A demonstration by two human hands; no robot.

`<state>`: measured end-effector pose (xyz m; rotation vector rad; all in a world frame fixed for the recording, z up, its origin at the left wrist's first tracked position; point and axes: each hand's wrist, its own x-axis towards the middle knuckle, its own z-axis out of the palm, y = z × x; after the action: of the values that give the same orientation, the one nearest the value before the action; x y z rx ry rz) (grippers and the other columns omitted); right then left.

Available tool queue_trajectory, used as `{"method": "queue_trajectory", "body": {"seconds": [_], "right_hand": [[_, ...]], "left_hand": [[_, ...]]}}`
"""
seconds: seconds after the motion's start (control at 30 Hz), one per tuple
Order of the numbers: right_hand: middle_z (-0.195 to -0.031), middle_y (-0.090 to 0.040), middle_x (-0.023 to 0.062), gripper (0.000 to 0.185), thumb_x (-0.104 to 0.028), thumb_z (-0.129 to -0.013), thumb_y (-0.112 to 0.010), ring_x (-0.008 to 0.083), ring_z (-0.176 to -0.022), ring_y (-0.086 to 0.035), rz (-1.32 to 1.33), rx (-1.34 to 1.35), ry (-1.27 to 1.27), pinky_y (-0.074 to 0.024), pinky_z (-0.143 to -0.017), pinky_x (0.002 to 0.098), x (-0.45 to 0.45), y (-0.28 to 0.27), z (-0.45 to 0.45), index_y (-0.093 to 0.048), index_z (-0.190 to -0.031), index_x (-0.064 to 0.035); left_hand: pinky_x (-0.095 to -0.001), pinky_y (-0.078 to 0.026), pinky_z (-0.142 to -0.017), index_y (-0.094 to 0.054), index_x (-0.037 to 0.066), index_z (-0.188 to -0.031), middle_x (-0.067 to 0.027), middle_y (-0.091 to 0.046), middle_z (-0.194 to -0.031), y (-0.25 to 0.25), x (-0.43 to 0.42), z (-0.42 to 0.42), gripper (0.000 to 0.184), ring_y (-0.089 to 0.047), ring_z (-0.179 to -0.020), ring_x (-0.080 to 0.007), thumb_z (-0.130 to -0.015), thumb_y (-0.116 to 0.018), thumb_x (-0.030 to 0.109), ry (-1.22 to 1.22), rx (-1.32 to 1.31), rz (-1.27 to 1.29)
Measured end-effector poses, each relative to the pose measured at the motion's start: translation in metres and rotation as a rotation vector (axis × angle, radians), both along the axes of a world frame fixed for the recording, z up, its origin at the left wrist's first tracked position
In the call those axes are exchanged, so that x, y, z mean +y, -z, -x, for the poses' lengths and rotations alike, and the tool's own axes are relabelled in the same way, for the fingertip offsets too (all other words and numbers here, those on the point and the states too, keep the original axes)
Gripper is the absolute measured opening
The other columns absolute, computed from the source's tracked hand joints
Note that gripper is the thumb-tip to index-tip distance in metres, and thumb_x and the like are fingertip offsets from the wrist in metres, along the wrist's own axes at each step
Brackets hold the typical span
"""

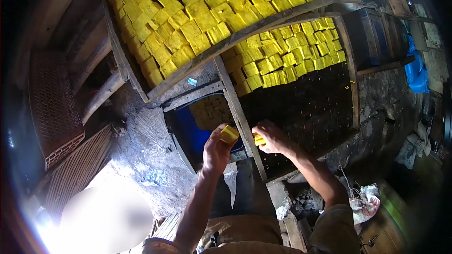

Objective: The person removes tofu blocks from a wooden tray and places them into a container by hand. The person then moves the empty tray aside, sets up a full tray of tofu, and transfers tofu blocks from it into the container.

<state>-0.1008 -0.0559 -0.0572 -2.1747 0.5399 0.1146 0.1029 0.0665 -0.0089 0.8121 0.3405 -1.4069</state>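
My left hand [216,153] is closed around a yellow block [229,134], held above the edge of a blue-lined wooden box [181,101]. Inside that box, a mass of yellowish blocks [209,112] lies in shadow. To the right, my right hand [270,136] pinches a smaller-looking yellow piece [259,139], partly hidden by the fingers, over the near left edge of a dark wooden-framed rack [301,108]. Rows of yellow blocks [292,49] cover the far part of this rack. The two hands are apart.
A large wooden-framed tray [188,73] full of yellow blocks is at the top. A perforated brown crate [56,99] stands left, above slatted material [77,160]. Blue plastic [416,71] hangs at the right. A whitish sack [367,204] lies lower right.
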Motion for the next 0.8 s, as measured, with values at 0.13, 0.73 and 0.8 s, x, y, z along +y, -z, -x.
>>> {"method": "queue_trajectory", "body": {"seconds": [0.13,0.73,0.8], "right_hand": [[-0.109,-0.058,0.0084,0.058,-0.009,-0.068,-0.074,0.0195,-0.106,-0.058,-0.874,-0.381,0.843,-0.0484,-0.093,0.0357,0.0,-0.011,0.007,-0.048,-0.12,-0.0055],[-0.111,-0.064,0.0105,0.031,-0.016,-0.08,-0.071,0.0201,-0.106,-0.06,-0.158,-0.264,1.129,-0.0466,-0.092,0.034,-0.141,-0.088,0.055,-0.064,-0.108,-0.0039],[-0.101,-0.069,0.0082,0.017,-0.007,-0.086,-0.064,0.0171,-0.096,-0.064,0.136,-0.284,1.536,-0.0486,-0.086,0.0285,-0.197,-0.009,0.097,-0.066,-0.102,-0.0013]], "left_hand": [[-0.0402,-0.046,-0.1,-0.053,0.001,-0.123,-0.0132,-0.059,-0.12,0.013,-0.025,0.009,0.039,-0.057,-0.114,-0.0256,-0.095,-0.053,0.028,0.003,0.028,-0.016],[-0.0465,-0.047,-0.093,-0.053,0.016,-0.124,-0.0057,-0.059,-0.123,-0.021,-0.15,0.091,0.039,-0.055,-0.116,-0.026,-0.087,-0.059,0.03,0.093,0.397,0.113],[-0.0491,-0.046,-0.094,-0.052,0.016,-0.126,-0.0079,-0.058,-0.124,-0.028,-0.158,0.083,0.045,-0.053,-0.12,-0.029,-0.083,-0.062,0.023,0.128,0.433,0.202]]}}
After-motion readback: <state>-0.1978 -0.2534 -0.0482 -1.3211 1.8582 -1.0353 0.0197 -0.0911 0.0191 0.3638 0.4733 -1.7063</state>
